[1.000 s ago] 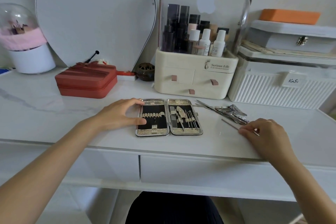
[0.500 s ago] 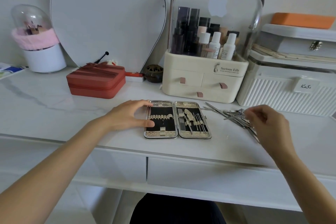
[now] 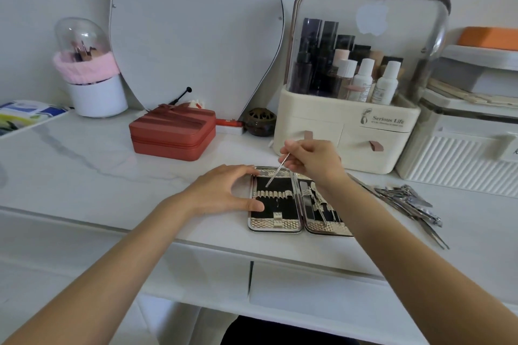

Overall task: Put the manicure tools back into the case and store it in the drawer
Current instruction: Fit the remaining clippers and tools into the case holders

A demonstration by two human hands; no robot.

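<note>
**Thin tool held over the open case**

Head view: the open case [image 3: 276, 204] is being steadied on the bench [image 3: 84, 165] by the left hand [image 3: 224, 190], fingers spread along its left edge. A thin metal tool [image 3: 276, 172] is being pinched by the right hand [image 3: 314, 162], tip angled over the left half. Loose tools [image 3: 406, 202] are lying to the right.

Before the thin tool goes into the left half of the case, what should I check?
1. Case lies open and flat: ok.
2. Left hand steadies the case's left edge: ok.
3. Right hand pinches the thin tool: ok.
4. Tool tip is over the left half, pointing down toward the loop strip: ok.
5. Which loop fits this tool: cannot tell.
6. Remaining loose tools lie on the table right of the case, not yet stored: not ok.
</note>
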